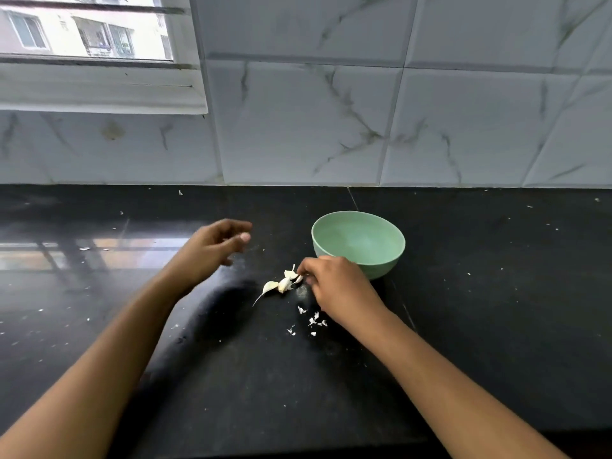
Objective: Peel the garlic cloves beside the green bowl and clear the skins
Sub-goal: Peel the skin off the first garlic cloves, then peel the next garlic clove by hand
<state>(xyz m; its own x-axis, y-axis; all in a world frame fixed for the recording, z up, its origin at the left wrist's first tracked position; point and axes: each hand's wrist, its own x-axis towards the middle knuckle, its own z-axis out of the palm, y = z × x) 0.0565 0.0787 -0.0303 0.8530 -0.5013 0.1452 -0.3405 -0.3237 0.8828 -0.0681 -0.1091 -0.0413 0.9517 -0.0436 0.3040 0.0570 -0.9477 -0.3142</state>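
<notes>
The job looks barely begun. On the black worktop (231,376), just left of the green bowl (359,243), lie about three garlic cloves (281,283), apparently in their skins; the exact count is hard to read. The one bowl appears empty. Some six small skin flakes (312,321) lie scattered just in front of the cloves, not cleared. The right hand (334,288) pinches at the nearest clove; the left hand (212,250) hovers loosely curled, holding nothing.

Glossy black counter (496,293) with green bowl (358,244), garlic cloves (280,284) just beside it, scattered skin scraps (311,321)
</notes>
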